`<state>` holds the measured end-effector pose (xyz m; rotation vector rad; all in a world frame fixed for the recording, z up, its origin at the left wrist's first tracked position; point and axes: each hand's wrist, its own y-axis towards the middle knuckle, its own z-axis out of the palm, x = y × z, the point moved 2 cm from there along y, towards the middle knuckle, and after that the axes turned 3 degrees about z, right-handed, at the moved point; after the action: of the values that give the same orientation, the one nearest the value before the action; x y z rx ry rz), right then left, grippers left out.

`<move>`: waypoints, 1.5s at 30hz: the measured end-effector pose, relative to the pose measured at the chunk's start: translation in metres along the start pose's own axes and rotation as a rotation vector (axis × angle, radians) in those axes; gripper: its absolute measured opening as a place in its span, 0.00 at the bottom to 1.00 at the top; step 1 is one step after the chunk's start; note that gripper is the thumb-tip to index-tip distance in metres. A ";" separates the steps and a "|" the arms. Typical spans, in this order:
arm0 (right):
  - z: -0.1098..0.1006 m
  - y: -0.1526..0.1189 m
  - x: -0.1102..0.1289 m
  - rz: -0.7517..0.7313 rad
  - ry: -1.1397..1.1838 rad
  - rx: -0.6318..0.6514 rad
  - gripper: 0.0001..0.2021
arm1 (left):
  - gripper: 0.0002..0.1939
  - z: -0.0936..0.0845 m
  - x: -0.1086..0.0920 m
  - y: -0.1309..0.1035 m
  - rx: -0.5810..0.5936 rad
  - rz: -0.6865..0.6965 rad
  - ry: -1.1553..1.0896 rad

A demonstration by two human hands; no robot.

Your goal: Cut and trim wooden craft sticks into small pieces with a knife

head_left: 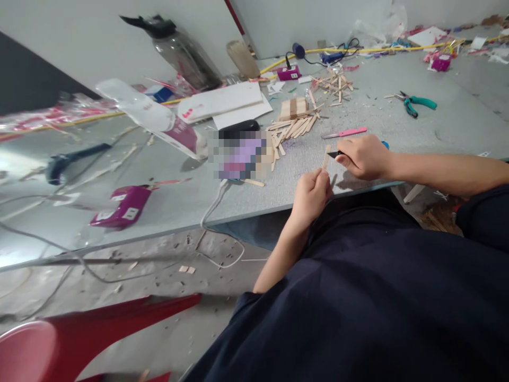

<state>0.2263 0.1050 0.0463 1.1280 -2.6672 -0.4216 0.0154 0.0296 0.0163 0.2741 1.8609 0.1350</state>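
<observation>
My left hand (312,194) is closed around the lower end of a wooden craft stick (326,156), whose upper end sticks out above the fingers. My right hand (368,156) grips a utility knife, its dark blade (334,155) set against the edge of that stick. A bit of blue shows behind the right hand. Just beyond the hands lies a pink craft knife (350,132) with a thin metal blade. To their left, many loose craft sticks (296,127) are heaped by a banded bundle of sticks (294,108).
A pixelated phone-like thing (242,158) with a white cable (214,204) lies left of the sticks. Teal pliers (421,102) rest at the right. Farther left are a leaning bottle (159,119), a purple power strip (123,206) and a red chair (99,329).
</observation>
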 end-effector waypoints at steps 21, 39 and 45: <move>-0.001 -0.003 0.003 0.007 -0.064 0.123 0.44 | 0.24 0.006 0.002 0.002 -0.005 -0.039 0.281; -0.005 -0.002 0.006 -0.085 -0.041 0.181 0.40 | 0.24 0.005 0.000 -0.001 -0.030 -0.046 0.254; -0.009 -0.002 0.008 -0.114 -0.062 0.219 0.36 | 0.24 0.004 -0.003 -0.002 -0.014 -0.024 0.345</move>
<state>0.2247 0.0964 0.0545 1.3547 -2.7646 -0.1877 0.0200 0.0268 0.0177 0.2292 2.2041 0.1880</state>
